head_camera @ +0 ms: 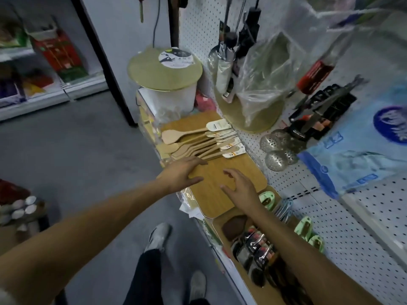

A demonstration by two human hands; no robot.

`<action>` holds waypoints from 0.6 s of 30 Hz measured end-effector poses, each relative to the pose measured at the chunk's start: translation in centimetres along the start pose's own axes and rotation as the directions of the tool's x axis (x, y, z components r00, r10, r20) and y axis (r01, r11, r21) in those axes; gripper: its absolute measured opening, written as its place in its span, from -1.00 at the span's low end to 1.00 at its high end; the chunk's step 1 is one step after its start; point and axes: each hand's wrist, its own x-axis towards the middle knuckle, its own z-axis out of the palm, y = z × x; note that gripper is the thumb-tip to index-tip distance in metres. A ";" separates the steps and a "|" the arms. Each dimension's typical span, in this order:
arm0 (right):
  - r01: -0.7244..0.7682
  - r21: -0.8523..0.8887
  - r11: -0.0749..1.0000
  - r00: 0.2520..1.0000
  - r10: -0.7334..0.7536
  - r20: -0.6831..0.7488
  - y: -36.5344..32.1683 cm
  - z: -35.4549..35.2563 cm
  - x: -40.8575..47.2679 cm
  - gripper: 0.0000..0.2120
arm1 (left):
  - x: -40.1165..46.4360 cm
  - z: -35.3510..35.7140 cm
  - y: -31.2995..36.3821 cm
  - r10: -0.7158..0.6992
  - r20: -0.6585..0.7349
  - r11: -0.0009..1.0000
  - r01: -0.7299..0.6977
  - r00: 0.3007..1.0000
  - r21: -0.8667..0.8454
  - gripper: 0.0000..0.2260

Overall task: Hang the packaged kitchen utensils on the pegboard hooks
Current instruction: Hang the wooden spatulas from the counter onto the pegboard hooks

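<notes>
Wooden spatulas [198, 143] with card tags lie fanned on a wooden board [222, 188], just beyond both empty, spread hands. Left hand [180, 172] is nearer, fingertips almost touching the handles, which run left-right toward the pegboard [308, 183]; right hand [240, 186] hovers alongside.

round board [163, 74] sitting atop white bucket [174, 100] at shelf's far end | blue tissue pack [361, 155] leaning against right side | shoes [158, 236] standing on grey floor [88, 150]
</notes>
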 end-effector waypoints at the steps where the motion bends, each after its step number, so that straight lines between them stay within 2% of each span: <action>1: -0.032 0.013 0.999 0.999 0.032 0.003 0.1 1.0 1.5 -0.55 | 1.2 0.4 -1.4 -0.013 0.006 1.000 0.014 1.000 -0.017 -0.52; 5: -0.176 0.061 0.982 0.984 0.178 -0.019 0.8 5.0 7.9 -0.55 | 6.9 2.4 -6.5 -0.012 0.061 0.999 0.014 0.998 -0.032 -0.53; 8: -0.345 0.144 0.927 0.936 0.352 -0.021 2.1 8.2 13.4 -0.59 | 11.6 4.7 -10.6 -0.044 0.138 0.998 0.049 0.989 -0.037 -0.49; 13: -0.576 0.330 0.748 0.786 0.617 -0.027 5.8 13.3 21.3 -0.70 | 18.3 9.0 -15.8 -0.142 0.220 0.980 0.169 0.965 -0.106 -0.37; 16: -0.660 0.372 0.652 0.690 0.722 -0.042 9.7 16.7 24.8 -0.63 | 21.6 11.6 -17.7 -0.166 0.251 0.974 0.198 0.954 -0.110 -0.42; 18: -0.700 0.397 0.593 0.636 0.771 -0.029 11.1 18.0 26.4 -0.70 | 23.3 13.1 -18.4 -0.160 0.279 0.976 0.193 0.947 -0.097 -0.48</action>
